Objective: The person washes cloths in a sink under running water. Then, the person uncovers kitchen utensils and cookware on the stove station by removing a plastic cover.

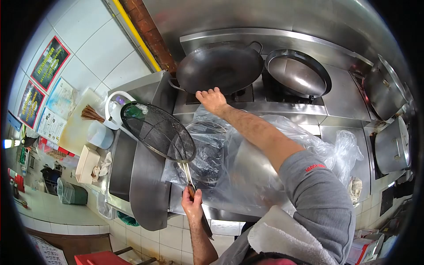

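My left hand [192, 204] is closed round the wooden handle of a large round mesh strainer [161, 131], whose dark mesh tilts over the edge of the steel sink. My right hand [212, 100] reaches forward to the near rim of a big dark wok [219, 68] on the stove, its fingers bent at the rim; whether they grip it is hard to tell. Beneath my right arm, clear plastic sheeting [247, 165] covers the steel counter and a dark round thing. To the wok's right sits a second, smaller pan [297, 74].
Two large metal pots [391, 148] stand at the far right. A white curved tap [108, 108], a plastic jug [100, 134], a bamboo brush [92, 113] and a white box [87, 164] are by the sink [150, 190] on the left. A cloth [354, 190] hangs at right.
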Demonstrator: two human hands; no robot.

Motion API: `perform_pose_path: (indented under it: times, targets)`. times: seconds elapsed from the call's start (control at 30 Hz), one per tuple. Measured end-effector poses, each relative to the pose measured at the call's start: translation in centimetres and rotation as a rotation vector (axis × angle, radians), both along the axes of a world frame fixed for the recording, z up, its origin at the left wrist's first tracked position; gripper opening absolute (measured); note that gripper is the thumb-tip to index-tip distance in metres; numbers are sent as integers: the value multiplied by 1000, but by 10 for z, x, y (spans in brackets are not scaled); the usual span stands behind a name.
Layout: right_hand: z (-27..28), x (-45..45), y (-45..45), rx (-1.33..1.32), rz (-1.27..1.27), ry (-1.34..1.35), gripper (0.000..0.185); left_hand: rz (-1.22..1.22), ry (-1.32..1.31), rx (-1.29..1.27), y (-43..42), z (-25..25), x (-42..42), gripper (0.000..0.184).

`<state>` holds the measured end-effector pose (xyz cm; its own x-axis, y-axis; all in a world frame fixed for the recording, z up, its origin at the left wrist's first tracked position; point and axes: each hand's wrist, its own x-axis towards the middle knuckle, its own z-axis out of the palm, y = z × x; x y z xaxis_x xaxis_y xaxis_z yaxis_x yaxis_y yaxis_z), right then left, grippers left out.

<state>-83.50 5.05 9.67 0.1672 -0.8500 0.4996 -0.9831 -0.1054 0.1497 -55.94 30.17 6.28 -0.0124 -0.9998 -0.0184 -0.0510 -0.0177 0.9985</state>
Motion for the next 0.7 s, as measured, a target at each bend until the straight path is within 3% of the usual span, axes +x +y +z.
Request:
perform_pose_path:
  times: [0.07, 0.2, 0.37, 0.4, 0.47, 0.53, 0.6, 0.7]
  targets:
    - [3, 12, -8, -13, -38, -42, 30, 3, -17, 40, 2, 4, -4, 21]
    - [25, 18, -16, 130, -98, -184, 30, -14, -15, -9, 3, 10, -8, 21]
    - [110, -36, 48, 364, 142, -393, 35, -37, 58, -121, -2, 52, -36, 21]
    - [130, -46, 75, 357, 114, -397, 35, -42, 80, -123, -2, 66, -48, 23]
    - [159, -64, 147, 566, 383, -670, 37, -92, 179, -132, 1, 98, -76, 27]
    - [155, -72, 221, 501, 614, -852, 52, -213, 279, -167, 5, 123, -106, 31]
    - [177, -66, 329, 623, 510, -1025, 64, -336, 427, -148, 22, 147, -145, 31]
    - [141, -66, 433, 443, 457, -1052, 78, -543, 581, -107, 66, 168, -211, 31]
